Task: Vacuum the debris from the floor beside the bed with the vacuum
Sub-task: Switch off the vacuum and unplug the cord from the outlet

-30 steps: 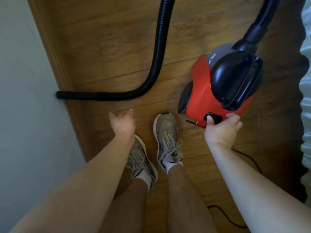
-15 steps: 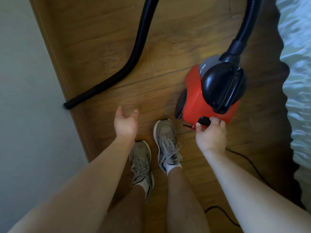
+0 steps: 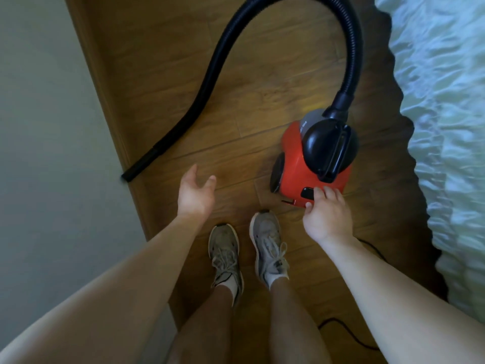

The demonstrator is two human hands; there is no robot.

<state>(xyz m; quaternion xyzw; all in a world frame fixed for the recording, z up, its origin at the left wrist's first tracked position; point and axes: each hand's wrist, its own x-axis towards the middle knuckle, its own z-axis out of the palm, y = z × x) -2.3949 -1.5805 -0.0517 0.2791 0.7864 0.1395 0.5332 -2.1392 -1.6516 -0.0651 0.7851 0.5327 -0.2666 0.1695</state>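
A small red canister vacuum (image 3: 292,164) with a black handle on top stands on the wooden floor (image 3: 170,74) beside the bed. Its black hose (image 3: 351,48) arcs up from the front and comes down to the left, where the nozzle end (image 3: 136,170) lies against the baseboard. My right hand (image 3: 326,214) rests on the vacuum's rear edge, fingertips on a black button there. My left hand (image 3: 195,194) hovers open above the floor, holding nothing. No debris is visible on the floor.
The bed with a pale rumpled cover (image 3: 446,114) runs along the right. A grey wall (image 3: 47,153) and wooden baseboard (image 3: 115,122) border the left. My two grey sneakers (image 3: 267,245) stand behind the vacuum. A black power cord (image 3: 338,329) trails on the floor at lower right.
The view has pulled back and shifted, showing more of the bed. My right hand stays at the vacuum's rear button. The hose end has swung from lying flat to a diagonal.
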